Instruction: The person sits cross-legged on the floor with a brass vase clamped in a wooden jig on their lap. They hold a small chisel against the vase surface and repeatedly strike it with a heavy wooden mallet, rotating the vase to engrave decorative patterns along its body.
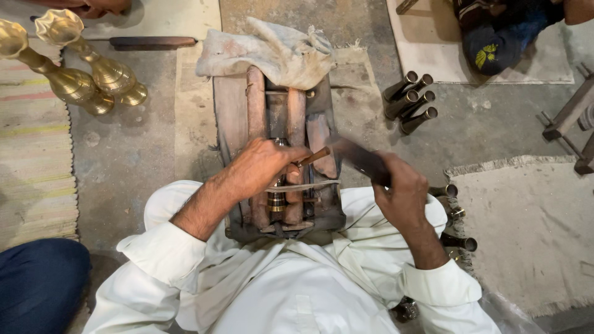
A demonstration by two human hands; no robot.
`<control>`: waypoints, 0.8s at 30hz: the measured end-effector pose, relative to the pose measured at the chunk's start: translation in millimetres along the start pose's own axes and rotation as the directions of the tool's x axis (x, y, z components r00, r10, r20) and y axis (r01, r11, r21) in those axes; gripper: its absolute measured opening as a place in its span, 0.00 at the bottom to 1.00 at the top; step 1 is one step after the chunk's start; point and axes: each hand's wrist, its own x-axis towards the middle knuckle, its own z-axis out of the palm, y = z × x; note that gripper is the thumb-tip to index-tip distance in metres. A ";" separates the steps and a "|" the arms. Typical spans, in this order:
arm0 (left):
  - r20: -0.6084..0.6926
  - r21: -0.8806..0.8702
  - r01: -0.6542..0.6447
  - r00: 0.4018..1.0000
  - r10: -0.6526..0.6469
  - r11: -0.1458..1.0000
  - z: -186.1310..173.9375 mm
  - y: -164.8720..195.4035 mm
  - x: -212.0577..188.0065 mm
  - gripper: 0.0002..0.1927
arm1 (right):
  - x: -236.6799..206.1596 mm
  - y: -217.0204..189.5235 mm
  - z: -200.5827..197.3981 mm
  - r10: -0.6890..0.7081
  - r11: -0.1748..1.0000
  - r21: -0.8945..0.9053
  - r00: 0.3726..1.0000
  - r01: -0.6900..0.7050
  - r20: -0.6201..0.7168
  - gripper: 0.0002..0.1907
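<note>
Both hands point(263, 168) work a banded, brassy metal spindle point(276, 199).

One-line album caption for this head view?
Left hand steadies a brass piece on a wooden frame; right hand grips a blurred tool.

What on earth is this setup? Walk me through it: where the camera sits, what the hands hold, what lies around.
The one picture comes from a camera on the person's head, looking down. They sit on the floor at a low wooden lathe frame, a cloth draped over its far end. The left hand steadies a wooden-handled tool against a metal workpiece. The right hand grips a blurred dark bar. Brass stands lie at left, dark metal tubes at right.
</note>
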 end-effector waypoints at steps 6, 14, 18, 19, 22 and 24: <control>-0.108 -0.053 -0.006 0.994 0.001 0.999 4.5 -2.2 -7.5 0.18 | 16.2 -12.8 -20.6 -0.095 0.990 -0.090 0.989 0.106 0.116 0.26; -0.239 -0.159 -0.001 0.970 -0.037 0.987 9.6 2.7 -23.6 0.13 | 48.1 -29.5 -31.2 -0.079 0.992 -0.082 0.979 0.096 0.189 0.24; -0.342 -0.201 0.020 0.936 -0.089 0.979 14.7 7.4 -30.5 0.14 | 67.4 -43.0 -37.3 -0.086 0.985 -0.128 0.967 0.119 0.241 0.24; -0.358 -0.215 0.023 0.928 -0.101 0.976 15.3 7.2 -31.1 0.14 | 71.8 -46.1 -39.8 -0.185 0.954 -0.179 0.944 0.239 0.275 0.27; -0.410 -0.225 0.019 0.905 -0.112 0.974 19.4 6.0 -31.2 0.16 | 79.0 -56.0 -41.9 -0.212 0.968 -0.092 0.954 0.235 0.213 0.26; -0.390 -0.260 0.056 0.907 -0.158 0.964 23.5 4.0 -33.0 0.15 | 84.5 -58.5 -45.9 -0.125 0.977 -0.133 0.949 0.169 0.289 0.26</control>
